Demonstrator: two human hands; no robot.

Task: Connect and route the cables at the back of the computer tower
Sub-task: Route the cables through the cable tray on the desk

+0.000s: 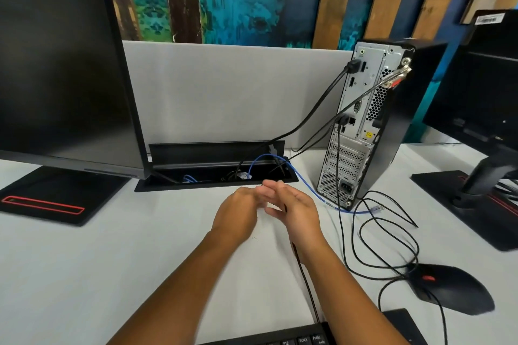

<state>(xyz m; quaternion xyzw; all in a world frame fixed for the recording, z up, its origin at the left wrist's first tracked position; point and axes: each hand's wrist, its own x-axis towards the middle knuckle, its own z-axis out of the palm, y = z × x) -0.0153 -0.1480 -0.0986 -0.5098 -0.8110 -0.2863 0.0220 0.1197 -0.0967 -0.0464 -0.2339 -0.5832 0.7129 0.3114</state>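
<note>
Computer tower (364, 120) stands on the table (112, 260), right of the open cable tray (213, 168); mouse (451, 288) nearer. Before the tray, both hands meet: right hand (297, 210) grip pinches a black cable (305, 283); left hand (238, 213) grip blurred, cannot tell.

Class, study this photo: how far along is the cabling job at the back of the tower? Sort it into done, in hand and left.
Done: thick black cables sit plugged into the silver rear panel of the black computer tower. In hand: the left hand and right hand meet over a thin black keyboard cable; the grip is blurred. Left: the blue network cable's clear plug lies loose on the white desk, and the power socket is empty.
</note>
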